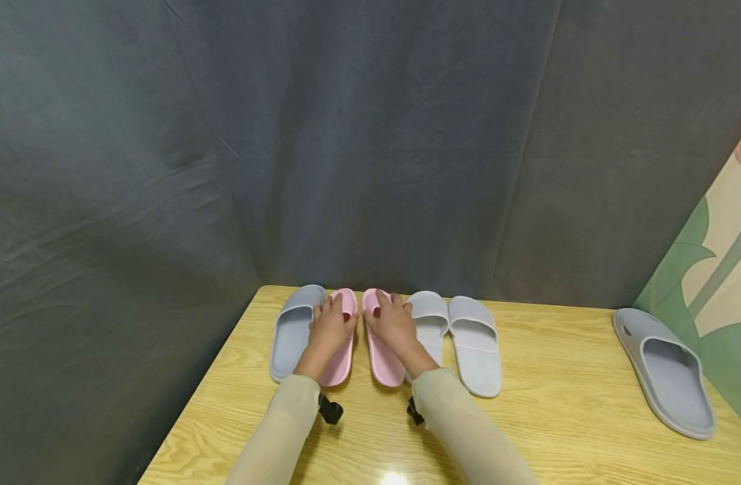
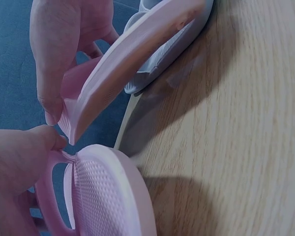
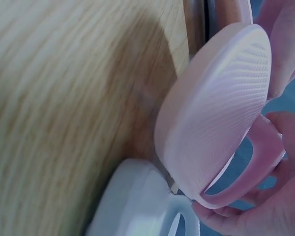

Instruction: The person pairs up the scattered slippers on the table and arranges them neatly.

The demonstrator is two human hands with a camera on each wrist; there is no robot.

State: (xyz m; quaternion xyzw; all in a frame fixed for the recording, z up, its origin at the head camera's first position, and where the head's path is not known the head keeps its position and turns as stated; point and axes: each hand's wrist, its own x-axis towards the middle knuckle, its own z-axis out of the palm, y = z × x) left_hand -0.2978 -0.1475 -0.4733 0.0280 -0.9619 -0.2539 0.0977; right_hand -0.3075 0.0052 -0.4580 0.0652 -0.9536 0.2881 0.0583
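Observation:
Two pink slippers lie side by side in the head view, toes toward the curtain. My left hand (image 1: 331,330) grips the strap of the left pink slipper (image 1: 340,364). With its thumb and fingers on the strap, my right hand (image 1: 393,327) holds the right pink slipper (image 1: 384,364). In the left wrist view, the right pink slipper (image 2: 113,73) is tilted, its side and underside showing. The right wrist view shows its ribbed footbed (image 3: 221,108), with a shadow on the wood beside it. The thumbs come close together between the two slippers.
A blue-grey slipper (image 1: 292,340) lies left of the pink pair. Right of it are two pale grey slippers (image 1: 476,360), the nearer one partly behind my right hand. Another grey slipper (image 1: 673,377) lies at the table's right edge. A dark curtain (image 1: 376,148) hangs behind the wooden table (image 1: 564,391).

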